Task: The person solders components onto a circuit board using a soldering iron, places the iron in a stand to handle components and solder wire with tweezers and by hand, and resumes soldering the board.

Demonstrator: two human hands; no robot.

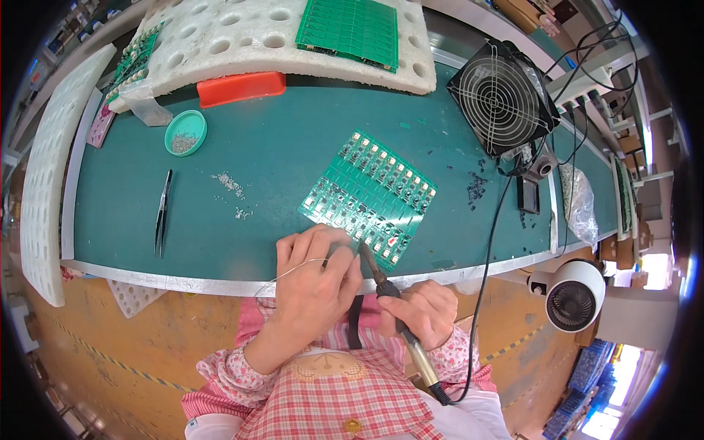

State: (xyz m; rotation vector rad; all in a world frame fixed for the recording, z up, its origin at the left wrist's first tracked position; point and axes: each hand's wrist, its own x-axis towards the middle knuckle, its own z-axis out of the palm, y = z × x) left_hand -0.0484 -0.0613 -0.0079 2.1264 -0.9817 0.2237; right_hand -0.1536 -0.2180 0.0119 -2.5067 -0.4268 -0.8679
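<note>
My right hand [425, 312] is closed round the handle of a soldering iron [389, 288], whose tip reaches the lower edge of a green circuit board panel [372, 192]. Small white and dark components sit in rows on that panel, which lies at an angle on the green bench mat. My left hand [314, 275] rests at the panel's near edge with its fingers bent together. A thin strand of solder wire [297, 267] runs across those fingers; its working end is hidden near the iron's tip.
Tweezers [163, 214] and a green dish of small parts [185, 133] lie left. Behind are a red tray [241, 89] and a white foam block [220, 47] bearing more boards [348, 33]. A black fan [503, 97], loose black parts [477, 187] and the iron's cord [490, 253] are right.
</note>
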